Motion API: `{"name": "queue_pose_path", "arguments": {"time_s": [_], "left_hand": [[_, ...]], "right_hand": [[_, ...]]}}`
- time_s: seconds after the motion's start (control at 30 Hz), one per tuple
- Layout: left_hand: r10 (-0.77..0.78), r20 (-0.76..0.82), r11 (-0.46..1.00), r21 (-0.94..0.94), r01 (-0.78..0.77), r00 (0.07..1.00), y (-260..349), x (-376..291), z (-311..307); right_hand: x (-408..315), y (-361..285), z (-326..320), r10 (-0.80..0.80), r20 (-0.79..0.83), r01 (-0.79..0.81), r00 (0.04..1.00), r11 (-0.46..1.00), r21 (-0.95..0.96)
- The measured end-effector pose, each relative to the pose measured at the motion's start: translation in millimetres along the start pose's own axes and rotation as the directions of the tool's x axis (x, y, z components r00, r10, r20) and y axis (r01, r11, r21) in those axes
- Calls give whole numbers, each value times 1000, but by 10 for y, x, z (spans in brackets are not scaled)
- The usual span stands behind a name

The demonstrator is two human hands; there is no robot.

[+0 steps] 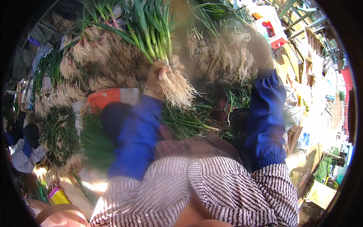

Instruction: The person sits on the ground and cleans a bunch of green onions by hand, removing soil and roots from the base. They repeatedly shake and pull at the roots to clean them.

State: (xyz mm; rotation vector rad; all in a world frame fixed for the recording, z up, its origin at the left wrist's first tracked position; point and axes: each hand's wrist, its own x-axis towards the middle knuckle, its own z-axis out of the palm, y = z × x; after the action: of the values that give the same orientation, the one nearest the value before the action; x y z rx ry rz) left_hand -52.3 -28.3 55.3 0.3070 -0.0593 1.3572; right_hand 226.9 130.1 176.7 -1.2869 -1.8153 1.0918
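My left hand, in a pale glove, is closed around the base of a bunch of green onions. Their green leaves point away from me, and the pale roots hang towards my lap. At the upper right, my right hand is blurred and lies beside the roots of other green onions; its fingers do not show clearly. Both forearms wear blue sleeve covers. Loose green leaves and stalks lie below the held bunch, between my legs.
Bundles of rooted green onions are heaped at the upper left. An orange and white sack lies by my left knee. A red and white crate stands at the upper right. Another person sits at the far left.
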Motion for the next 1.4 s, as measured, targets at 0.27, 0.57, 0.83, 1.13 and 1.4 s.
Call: {"name": "queue_pose_path", "arguments": {"time_s": [0.27,0.57,0.83,1.13,1.4], "left_hand": [[-223,-377,932,189,310,899,-291,20,-540],[-346,-192,924,97,369,918,-395,93,-461],[-306,-320,924,129,361,897,-431,89,-473],[-254,-237,952,113,286,938,-448,96,-377],[-339,-63,941,-27,337,939,-434,-67,-121]], "right_hand": [[-846,738,1071,490,284,-559,824,786,265],[-920,383,1121,312,170,-276,935,939,-207],[-462,815,1441,305,115,-311,945,950,39],[-464,1122,1581,530,141,-464,836,547,697],[-543,846,1615,129,590,-603,797,114,790]]}}
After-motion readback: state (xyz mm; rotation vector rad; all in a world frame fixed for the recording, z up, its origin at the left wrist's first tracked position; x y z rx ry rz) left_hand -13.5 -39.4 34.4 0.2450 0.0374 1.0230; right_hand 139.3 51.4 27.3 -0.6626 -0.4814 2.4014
